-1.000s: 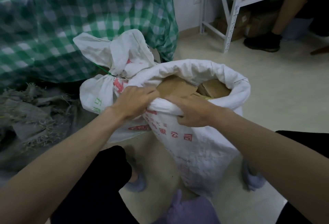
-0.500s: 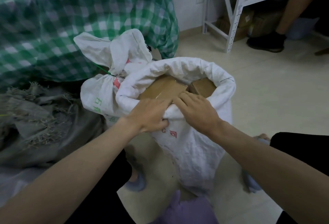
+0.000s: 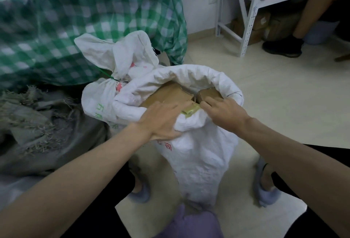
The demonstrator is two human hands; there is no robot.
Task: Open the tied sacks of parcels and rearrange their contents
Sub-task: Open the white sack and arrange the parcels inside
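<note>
Open sack (image 3: 198, 154): white woven, red print, standing on the floor (image 3: 284, 105) between the person's knees. Mouth rolled down into a thick rim, which passes under both hands.

Left hand (image 3: 161, 120): laid over the near rim of the open sack, thumb on the outside of the fabric and fingers reaching over the edge onto the parcels. Fingers look fairly straight; whether they pinch the rim cannot be told.

Right hand (image 3: 223, 111): just right of the left hand, fingers bent down into the sack mouth, tips at the gap between two parcels. Whether it grasps anything cannot be told.

Brown parcels (image 3: 170, 95): cardboard, two tops showing inside the open sack, directly beyond the fingertips of both hands.

Yellow-green packet (image 3: 190, 110): small, lying at the near rim between the two hands.

Tied sack (image 3: 106, 93): white, green print, neck bound with a green tie (image 3: 106, 74); touching the open sack, beyond and left of the left hand.

Grey frayed sacking (image 3: 37, 120): heaped on the floor, far left of the left hand.

Green checked cloth (image 3: 75, 20): beyond the tied sack.

White metal shelving (image 3: 248, 16): well beyond the right hand, stocked with boxes; another person's leg and dark shoe (image 3: 282, 47) beside it.
</note>
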